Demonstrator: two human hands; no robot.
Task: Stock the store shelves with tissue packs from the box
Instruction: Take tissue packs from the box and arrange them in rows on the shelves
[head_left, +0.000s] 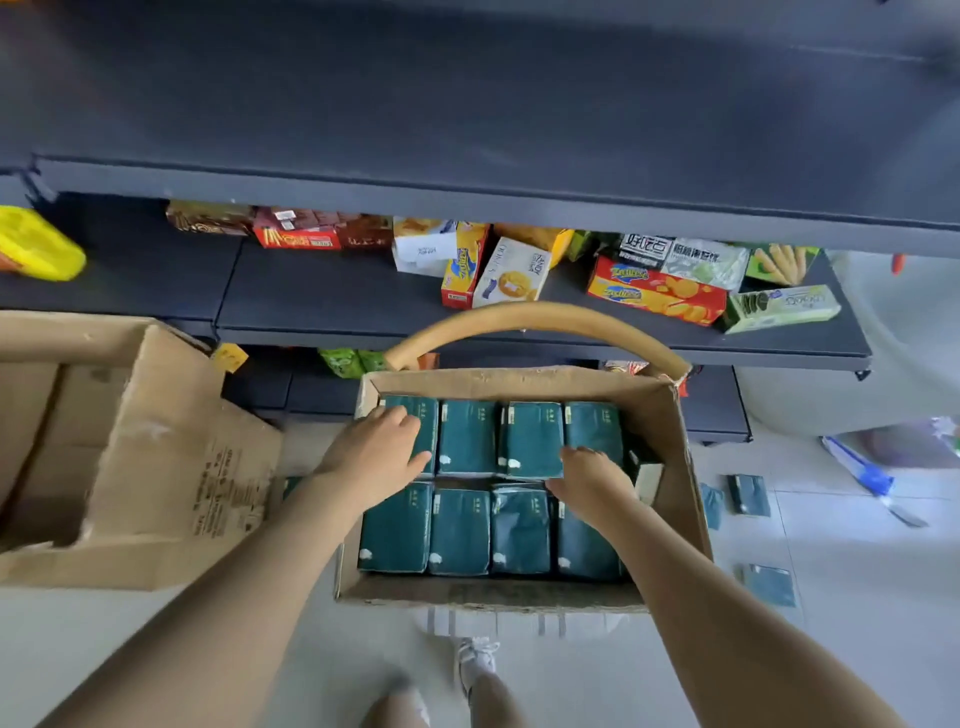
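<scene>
- Two hands are inside the box (519, 382); the left hand (382, 447) lies flat on the end pack of the far row, fingers fairly straight, clasping nothing
- Right hand (592, 475) is curled at the near edge of the opposite end pack; its fingertips are hidden, so whether it has hold cannot be told
- Tissue packs (467, 436) lie in the box in two rows of four: two between the hands, four back toward the wrists
- Judgement: the far row is about to be lifted as one block; squeeze inward evenly from both ends, thumbs low, or the middle two may drop out
- Shelf (337, 306) lies beyond the fingertips; lift clear of the curled flap (535, 317) first
- Risk: wrappers look slippery; loose packs (748, 493) already lie on the floor outward of the right wrist
</scene>
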